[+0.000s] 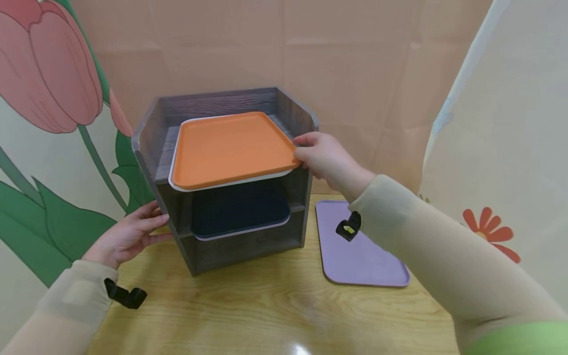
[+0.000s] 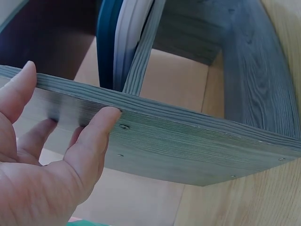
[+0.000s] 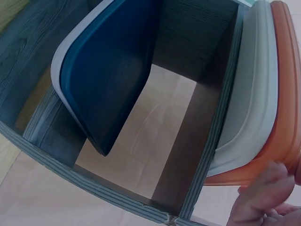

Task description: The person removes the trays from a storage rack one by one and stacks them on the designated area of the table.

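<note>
A grey wooden shelf unit (image 1: 208,246) stands on the wooden table (image 1: 266,305). An orange tray (image 1: 228,148) with a white rim lies on the top shelf, sticking out at the front. My right hand (image 1: 326,160) grips its right front corner (image 3: 277,165). A dark blue tray (image 1: 239,209) sits on the middle shelf (image 3: 103,75). My left hand (image 1: 128,234) rests with straight fingers against the unit's left side panel (image 2: 160,141). Its fingertips (image 2: 101,125) touch the panel's edge.
A lilac tray (image 1: 359,251) lies flat on the table to the right of the unit. Paper backdrops with flower prints close in the left, back and right. The table's front area lies between my arms.
</note>
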### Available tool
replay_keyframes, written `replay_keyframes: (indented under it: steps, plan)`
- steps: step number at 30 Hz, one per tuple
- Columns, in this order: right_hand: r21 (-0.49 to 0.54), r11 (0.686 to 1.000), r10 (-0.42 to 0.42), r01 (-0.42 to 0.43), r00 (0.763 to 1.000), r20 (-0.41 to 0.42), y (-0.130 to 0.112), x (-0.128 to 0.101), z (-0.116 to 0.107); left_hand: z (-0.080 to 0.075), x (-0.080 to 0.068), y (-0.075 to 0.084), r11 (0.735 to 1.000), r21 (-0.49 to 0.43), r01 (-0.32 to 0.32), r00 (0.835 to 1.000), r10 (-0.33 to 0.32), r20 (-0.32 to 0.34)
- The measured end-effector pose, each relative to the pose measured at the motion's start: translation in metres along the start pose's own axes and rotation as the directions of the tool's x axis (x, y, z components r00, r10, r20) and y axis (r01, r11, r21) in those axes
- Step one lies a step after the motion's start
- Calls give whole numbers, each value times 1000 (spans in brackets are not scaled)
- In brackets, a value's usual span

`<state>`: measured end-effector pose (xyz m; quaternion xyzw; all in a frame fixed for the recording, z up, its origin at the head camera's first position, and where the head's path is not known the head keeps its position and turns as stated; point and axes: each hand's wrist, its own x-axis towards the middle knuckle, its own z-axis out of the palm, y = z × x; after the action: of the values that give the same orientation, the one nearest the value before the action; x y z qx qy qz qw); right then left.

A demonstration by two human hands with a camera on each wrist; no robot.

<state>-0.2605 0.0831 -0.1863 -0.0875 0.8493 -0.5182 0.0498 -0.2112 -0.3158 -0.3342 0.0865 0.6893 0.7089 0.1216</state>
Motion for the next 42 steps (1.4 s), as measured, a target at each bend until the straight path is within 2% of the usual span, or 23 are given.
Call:
replay_keyframes:
  steps: [5,10,19,29,34,42]
  plan:
    - [85,995,41,-46,997,60,3,1,0,1,1,0,1000,22,13,1000,-13,-16]
    - [210,973,69,-90,992,106,5,5,0,0,1,0,999,33,14,1000,-13,-18]
    - [336,932,114,-139,989,95,3,4,0,-1,1,-1,1000,5,12,1000,-12,-8]
    - [422,882,171,-208,977,125,0,-2,-8,-2,1,0,1000,-13,-8,1000,8,-1]
    - [467,858,174,-214,976,129,1,-4,-11,-3,2,-1,1000,-16,3,1000,-3,-11]
    - [496,844,181,-205,979,96,0,-7,-13,-1,2,-1,1000,1,13,1000,-13,-19]
